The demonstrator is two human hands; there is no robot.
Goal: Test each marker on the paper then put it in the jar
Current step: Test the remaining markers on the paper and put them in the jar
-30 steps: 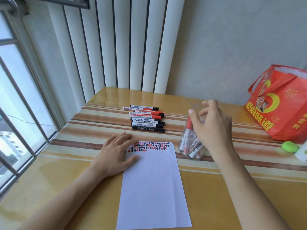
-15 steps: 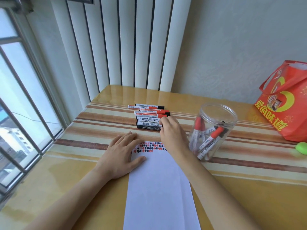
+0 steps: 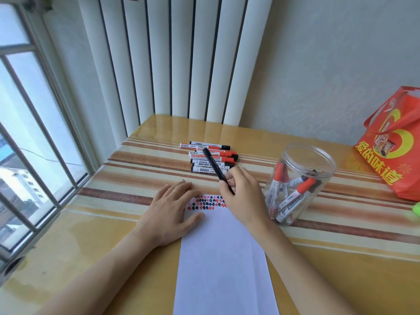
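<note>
I judge the task roughly half complete: my right hand [image 3: 244, 196] grips a black marker [image 3: 217, 170] over the paper [image 3: 223, 258], my left hand [image 3: 172, 210] presses it flat with fingers extended, several markers fill the jar [image 3: 300, 183], and an untested row [image 3: 210, 156] remains.

A red gift bag [image 3: 395, 153] stands at the table's [image 3: 91, 242] right edge; white vertical blinds [image 3: 172, 60] hang behind

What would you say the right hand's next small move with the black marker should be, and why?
Probably bring its tip down onto the paper below the red and black marks. The right hand grips the black marker above them, and the left hand presses the sheet flat.
</note>
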